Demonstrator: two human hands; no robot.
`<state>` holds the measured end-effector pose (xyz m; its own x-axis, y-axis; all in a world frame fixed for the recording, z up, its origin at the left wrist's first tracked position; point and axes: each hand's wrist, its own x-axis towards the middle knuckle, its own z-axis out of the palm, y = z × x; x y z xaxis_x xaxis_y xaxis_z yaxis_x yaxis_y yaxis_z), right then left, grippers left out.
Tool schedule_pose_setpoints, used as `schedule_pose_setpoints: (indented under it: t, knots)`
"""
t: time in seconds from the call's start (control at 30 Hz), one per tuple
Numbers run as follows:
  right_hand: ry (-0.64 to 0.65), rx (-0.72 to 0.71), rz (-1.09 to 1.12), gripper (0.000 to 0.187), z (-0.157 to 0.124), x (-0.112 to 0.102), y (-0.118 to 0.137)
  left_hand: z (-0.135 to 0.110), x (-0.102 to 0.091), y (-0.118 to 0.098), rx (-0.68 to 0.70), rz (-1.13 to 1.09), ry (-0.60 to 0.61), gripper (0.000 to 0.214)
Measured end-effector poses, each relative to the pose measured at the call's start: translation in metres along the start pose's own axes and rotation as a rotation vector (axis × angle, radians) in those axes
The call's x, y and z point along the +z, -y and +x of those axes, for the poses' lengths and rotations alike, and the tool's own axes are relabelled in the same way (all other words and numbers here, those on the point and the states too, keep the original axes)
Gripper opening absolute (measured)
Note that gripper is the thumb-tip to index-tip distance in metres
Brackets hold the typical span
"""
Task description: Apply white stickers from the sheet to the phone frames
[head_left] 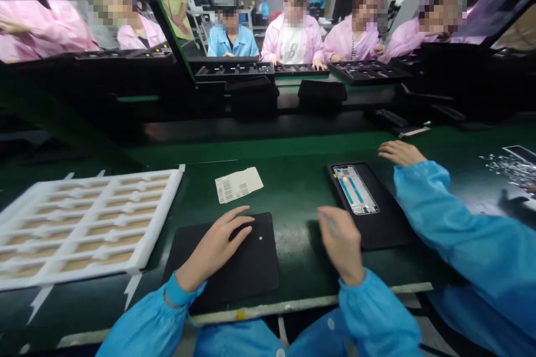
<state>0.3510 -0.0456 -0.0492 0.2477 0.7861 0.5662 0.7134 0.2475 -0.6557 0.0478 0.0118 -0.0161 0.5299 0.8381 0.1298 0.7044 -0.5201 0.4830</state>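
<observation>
I hold my left hand [218,248] loosely open over the black mat [255,268] on the green workbench [297,184], perhaps to steady it, while my right hand [342,239] is curled right of the mat, too blurred to tell if it grips anything, and the label sheet [239,184] lies beyond, seemingly for easy reach.

Right hand [341,242] blurred, white slotted tray [158,217] cropped by left edge.
</observation>
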Motion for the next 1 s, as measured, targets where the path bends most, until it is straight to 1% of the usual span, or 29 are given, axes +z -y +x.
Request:
schedule_pose_setpoints:
  t: [0.07,0.1,0.13,0.17,0.23,0.3,0.4,0.53,0.57,0.6,0.67,0.73,0.77,0.83,0.87,0.9,0.93,0.97,1.0]
  knots:
    - [-0.129,0.08,-0.12,0.025,0.015,-0.022,-0.032,0.001,0.002,-0.002,-0.008,-0.031,0.036,0.03]
    - [-0.129,0.135,-0.247,0.033,0.022,-0.03,-0.048,0.001,0.003,-0.004,-0.008,-0.048,0.053,0.03]
    - [-0.075,0.173,-0.327,0.045,0.028,-0.035,-0.064,0.002,0.005,-0.006,-0.006,-0.063,0.068,0.029]
    - [-0.036,0.198,-0.36,0.055,0.032,-0.038,-0.078,0.003,0.006,-0.008,-0.003,-0.077,0.086,0.029]
    - [0.03,0.228,-0.397,0.068,0.036,-0.037,-0.097,0.006,0.009,-0.013,0.006,-0.099,0.126,0.028]
    - [0.052,0.243,-0.415,0.071,0.034,-0.033,-0.102,0.007,0.012,-0.018,0.022,-0.119,0.171,0.028]
    - [0.09,0.254,-0.444,0.07,0.034,-0.033,-0.094,0.006,0.011,-0.026,0.049,-0.152,0.232,0.028]
    - [0.248,0.311,-0.471,0.084,0.051,-0.046,-0.084,0.003,0.008,-0.034,0.056,-0.22,0.306,0.028]
    - [0.252,0.352,-0.434,0.09,0.057,-0.049,-0.084,0.002,0.007,-0.036,0.05,-0.249,0.326,0.028]
    - [0.225,0.408,-0.369,0.097,0.063,-0.053,-0.084,0.001,0.006,-0.037,0.041,-0.285,0.344,0.029]
    - [0.125,0.533,-0.224,0.114,0.071,-0.062,-0.084,0.0,0.005,-0.041,0.016,-0.385,0.376,0.033]
    - [0.038,0.663,-0.084,0.122,0.071,-0.072,-0.078,-0.002,0.007,-0.047,-0.009,-0.517,0.394,0.04]
    - [0.019,0.724,0.001,0.12,0.067,-0.076,-0.071,-0.004,0.009,-0.052,-0.027,-0.594,0.399,0.044]
    - [0.021,0.834,0.224,0.108,0.054,-0.078,-0.048,-0.006,0.014,-0.063,-0.092,-0.77,0.418,0.052]
    - [0.037,0.866,0.346,0.101,0.044,-0.074,-0.031,-0.007,0.018,-0.069,-0.136,-0.877,0.424,0.057]
    - [0.066,0.858,0.432,0.095,0.034,-0.066,-0.012,-0.008,0.022,-0.077,-0.179,-1.002,0.419,0.064]
    - [0.106,0.818,0.485,0.091,0.022,-0.055,0.009,-0.008,0.027,-0.084,-0.214,-1.138,0.401,0.07]
    - [0.14,0.751,0.51,0.091,0.01,-0.042,0.03,-0.007,0.031,-0.091,-0.237,-1.272,0.359,0.076]
    - [0.179,0.675,0.511,0.091,0.0,-0.027,0.051,-0.006,0.034,-0.097,-0.256,-1.38,0.292,0.078]
